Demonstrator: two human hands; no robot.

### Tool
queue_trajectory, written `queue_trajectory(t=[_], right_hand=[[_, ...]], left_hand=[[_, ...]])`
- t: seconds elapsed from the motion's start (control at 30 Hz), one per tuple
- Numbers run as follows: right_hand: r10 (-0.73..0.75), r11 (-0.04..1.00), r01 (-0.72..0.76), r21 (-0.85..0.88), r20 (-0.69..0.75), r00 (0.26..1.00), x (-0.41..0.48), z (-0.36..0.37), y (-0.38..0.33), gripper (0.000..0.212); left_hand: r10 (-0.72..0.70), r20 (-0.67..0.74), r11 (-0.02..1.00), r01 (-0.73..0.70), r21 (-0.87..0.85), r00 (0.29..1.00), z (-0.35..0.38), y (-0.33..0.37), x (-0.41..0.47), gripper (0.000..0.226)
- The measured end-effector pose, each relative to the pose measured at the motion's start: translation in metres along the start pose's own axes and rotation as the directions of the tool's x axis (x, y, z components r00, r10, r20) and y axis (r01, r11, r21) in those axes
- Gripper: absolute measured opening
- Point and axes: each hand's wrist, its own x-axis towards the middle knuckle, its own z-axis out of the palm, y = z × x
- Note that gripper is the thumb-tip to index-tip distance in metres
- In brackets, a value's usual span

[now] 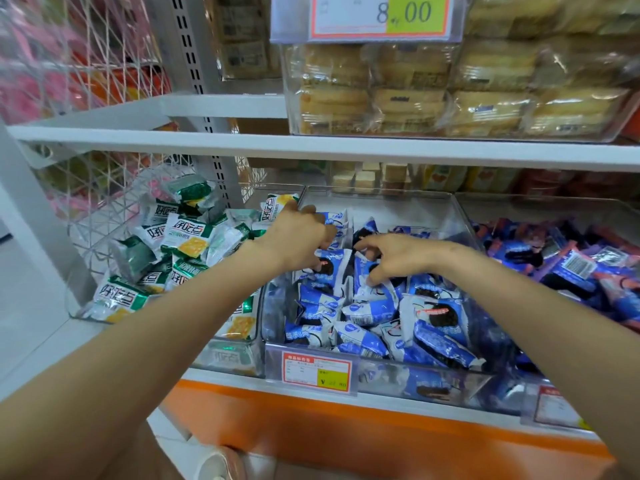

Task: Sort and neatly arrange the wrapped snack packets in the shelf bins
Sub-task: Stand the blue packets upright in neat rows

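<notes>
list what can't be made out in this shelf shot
Head view:
- left hand fingertips: hidden behind its own back, so any grip on the blue packets is unclear.
- middle bin's price tag: print too blurred.
- right bin's price tag: cut by the right forearm.
- top price sign: cropped by the frame edge.

The lower shelf (221, 380), white-lipped over an orange front, carries three clear bins side by side. The middle bin (381, 202), under both hands, holds blue packets (374, 313). The left bin (228, 355), beside the left hand (298, 237), holds green-and-white packets (187, 233). The right bin (554, 209) sits beyond the right hand (398, 258).
</notes>
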Motion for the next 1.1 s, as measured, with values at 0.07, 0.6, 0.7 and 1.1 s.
queue_trajectory(t=[0.07,0.6,0.7,1.1], right_hand=[[-0.009,1.000,0.008,-0.024,-0.026,1.000,0.001,0.001,0.001,0.074],[-0.049,0.991,0.030,-0.132,-0.147,0.988,-0.005,0.006,0.002,0.060],[-0.116,0.990,0.131,0.043,-0.254,0.960,-0.005,0.004,-0.003,0.049],[0.119,0.669,0.276,0.690,-0.466,0.877,-0.010,-0.013,-0.022,0.018]], left_hand=[[-0.007,0.020,1.000,0.006,0.024,1.000,-0.001,0.002,0.001,0.039],[0.043,0.133,0.997,-0.051,0.061,0.990,-0.002,-0.002,0.001,0.034],[-0.033,0.116,0.976,0.057,-0.209,0.993,-0.015,-0.011,-0.006,0.033],[-0.286,-0.045,0.731,0.187,-0.656,0.957,-0.020,-0.013,-0.027,0.021]])
